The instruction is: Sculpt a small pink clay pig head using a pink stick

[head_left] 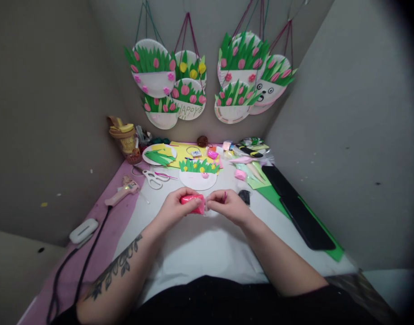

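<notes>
A small clear packet of red-pink material [193, 204] is between my hands above the white table covering. My left hand [180, 204] is closed round its left side, thumb on top. The fingers of my right hand [229, 205] pinch the clear plastic at the packet's right end. Just beyond the hands lies a white paper plate piece [197, 181] with green paper grass, yellow flowers and a small pink piece on it. A black packet [244, 197] rests right beside my right hand.
White scissors [154, 178], a glue gun [124, 191] and a white case [84, 231] lie left. A plate with green strips [159, 155] is behind. Black flat objects [303, 216] lie right on green sheets. Decorated plates [153, 67] hang on the back wall.
</notes>
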The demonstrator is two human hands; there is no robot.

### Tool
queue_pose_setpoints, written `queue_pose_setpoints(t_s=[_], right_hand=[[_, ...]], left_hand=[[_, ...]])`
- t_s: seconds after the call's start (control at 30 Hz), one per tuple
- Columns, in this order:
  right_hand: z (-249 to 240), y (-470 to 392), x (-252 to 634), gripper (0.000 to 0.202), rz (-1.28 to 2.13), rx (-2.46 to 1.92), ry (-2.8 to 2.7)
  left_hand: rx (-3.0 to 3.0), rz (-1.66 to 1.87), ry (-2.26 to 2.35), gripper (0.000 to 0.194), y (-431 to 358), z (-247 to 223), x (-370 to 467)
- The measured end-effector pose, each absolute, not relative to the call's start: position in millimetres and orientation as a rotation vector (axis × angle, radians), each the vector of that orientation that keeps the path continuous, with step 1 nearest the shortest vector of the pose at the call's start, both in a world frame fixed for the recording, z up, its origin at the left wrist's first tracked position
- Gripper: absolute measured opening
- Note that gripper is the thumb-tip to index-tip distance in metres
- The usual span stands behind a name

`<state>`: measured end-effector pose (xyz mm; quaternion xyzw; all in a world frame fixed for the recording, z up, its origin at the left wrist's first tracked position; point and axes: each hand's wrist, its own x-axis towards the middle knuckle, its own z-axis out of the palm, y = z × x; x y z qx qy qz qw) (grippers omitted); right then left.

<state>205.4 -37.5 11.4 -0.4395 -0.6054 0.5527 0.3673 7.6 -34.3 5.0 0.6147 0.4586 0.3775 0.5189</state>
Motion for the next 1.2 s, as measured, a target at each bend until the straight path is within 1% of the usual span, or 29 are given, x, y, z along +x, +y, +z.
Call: queue_pose_setpoints(t_s=[0.03,0.1,0.17,0.2,0.27,0.3,0.37,0.5,0.57,0.7,0.8,0.87,0.93,0.97,1.03,1.07,1.1,1.13,1.2], right_hand=[[12,-38,205,0.013,1.391,-1.144,-1.584],[12,-40,202,0.015,1.253,-1.17,-1.636],[10,-43,198,0.016,0.979,-1.187,-1.702],[8,-45,196,0.016,0.819,-1.184,-1.746],[2,-49,191,0.014,0.547,-1.145,-1.849],[-1,-50,189,0.014,0.457,-1.116,-1.898],[-6,-52,184,0.014,0.364,-1.071,-1.971],[-6,-54,181,0.017,0.399,-1.072,-1.968],[-2,-55,181,0.018,0.409,-1.078,-1.952],[1,-53,185,0.018,0.231,-1.147,-1.889],[0,-52,188,0.017,0.129,-1.192,-1.904],[1,-51,189,0.017,0.179,-1.208,-1.9],[4,-52,189,0.016,0.35,-1.213,-1.844],[6,-52,189,0.015,0.459,-1.203,-1.817],[10,-53,189,0.015,0.656,-1.157,-1.799],[12,-54,189,0.015,0.719,-1.127,-1.81],[14,-55,189,0.015,0.74,-1.105,-1.829],[15,-55,189,0.015,0.716,-1.1,-1.847],[15,-55,191,0.014,0.569,-1.146,-1.86]], left_hand=[[1.54,0.936,1.113,0.03,-34,4,8],[1.721,1.103,1.21,0.031,-36,2,10],[1.921,1.309,1.349,0.032,-39,-1,13],[2.0,1.348,1.384,0.029,-41,-3,15],[2.092,1.181,1.271,0.021,-47,-5,19],[2.094,1.068,1.19,0.022,-49,-6,21],[2.059,0.968,1.146,0.025,-52,-7,24],[2.046,0.977,1.185,0.03,-53,-5,24],[2.124,0.99,1.189,0.029,-51,-3,23],[2.33,1.006,1.313,0.025,-51,1,20],[2.468,0.925,1.395,0.025,-49,2,15],[2.539,0.941,1.322,0.026,-46,1,11],[2.57,1.053,1.145,0.019,-43,0,9],[2.569,1.1,1.057,0.028,-41,-1,8],[2.534,1.072,0.963,0.065,-38,-2,9],[2.5,1.009,0.956,0.071,-37,-3,11],[2.455,0.95,0.962,0.064,-37,-4,12],[2.41,0.911,0.987,0.053,-37,-5,13],[2.348,0.913,1.053,0.033,-37,-7,14]])
